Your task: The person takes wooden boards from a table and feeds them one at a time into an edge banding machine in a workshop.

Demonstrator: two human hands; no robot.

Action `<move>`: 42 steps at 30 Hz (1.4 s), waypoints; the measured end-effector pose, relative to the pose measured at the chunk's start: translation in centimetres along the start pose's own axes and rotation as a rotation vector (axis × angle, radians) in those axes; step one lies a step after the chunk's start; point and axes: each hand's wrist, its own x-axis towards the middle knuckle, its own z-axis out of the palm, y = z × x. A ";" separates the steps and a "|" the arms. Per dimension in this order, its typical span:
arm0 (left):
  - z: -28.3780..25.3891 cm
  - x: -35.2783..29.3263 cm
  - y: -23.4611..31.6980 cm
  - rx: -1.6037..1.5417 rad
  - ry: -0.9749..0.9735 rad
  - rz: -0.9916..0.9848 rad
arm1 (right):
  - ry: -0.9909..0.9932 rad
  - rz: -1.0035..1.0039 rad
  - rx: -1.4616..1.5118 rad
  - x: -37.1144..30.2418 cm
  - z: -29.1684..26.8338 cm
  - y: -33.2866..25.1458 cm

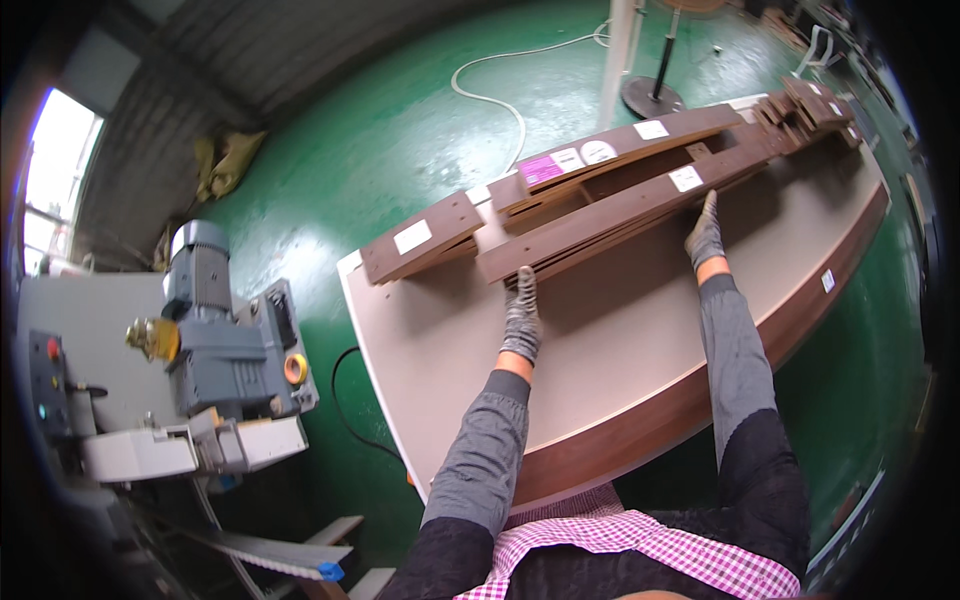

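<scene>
A long stack of dark brown wooden boards [610,218] lies slantwise in front of me, its near side toward my hands. My left hand [522,318], in a grey knit glove, is at the stack's near left end. Its thumb lies against the board edge and the other fingers are hidden under the wood. Farther right, my right hand [706,240], gloved alike, grips the same near edge with the thumb up and the fingers mostly out of sight. A shorter brown board [424,238] with a white label rests left of the stack.
Beneath everything is a pale panel [620,355] with a curved brown front edge [640,425]. Behind the stack lie another brown board [640,140] with labels and smaller brown pieces [800,105]. A grey motor machine [225,345] stands left. A pale hose [490,98] crosses the green floor.
</scene>
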 end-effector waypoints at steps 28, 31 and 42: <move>-57.8 -46.4 25.3 1.356 1.477 -0.131 | -1.446 0.828 -0.365 -68.8 14.0 17.5; -58.4 -46.4 25.5 1.345 1.459 -0.116 | -1.555 0.814 -0.404 -73.7 14.3 18.3; -60.1 -46.9 25.1 1.281 1.470 -0.002 | -1.876 0.440 -1.096 -76.9 6.8 17.3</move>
